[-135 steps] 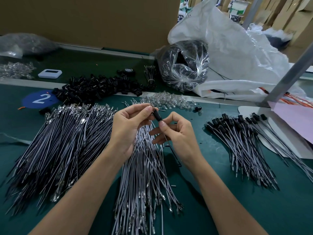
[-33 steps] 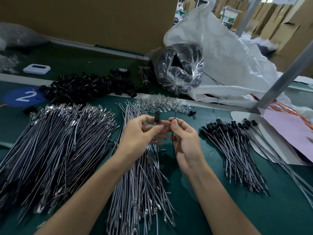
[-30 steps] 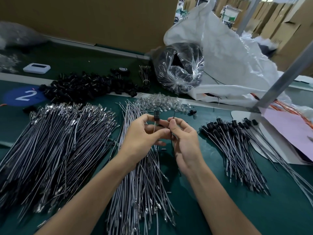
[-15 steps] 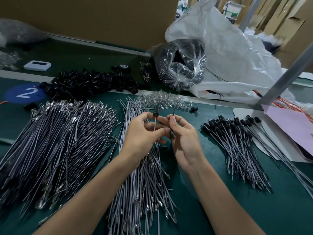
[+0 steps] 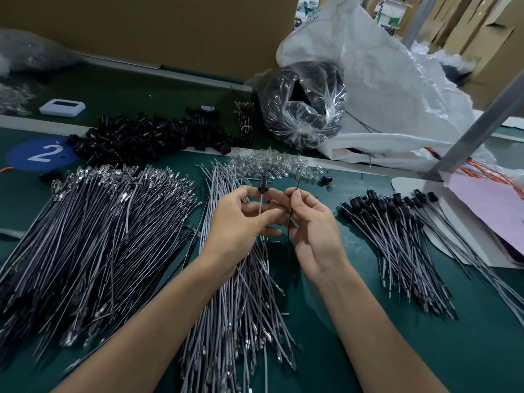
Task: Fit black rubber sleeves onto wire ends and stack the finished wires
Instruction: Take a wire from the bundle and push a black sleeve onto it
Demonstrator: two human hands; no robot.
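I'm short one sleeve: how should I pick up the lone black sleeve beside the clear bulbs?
Pinch the lone black sleeve across its short body, from above and the right: it sits alone on the green mat, clear bulbs crowding its left.

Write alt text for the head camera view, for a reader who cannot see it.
The left hand pinches a thin grey wire tipped with a black rubber sleeve; the right hand pinches a thin dark wire. A stack of finished sleeved wires lies to the right.
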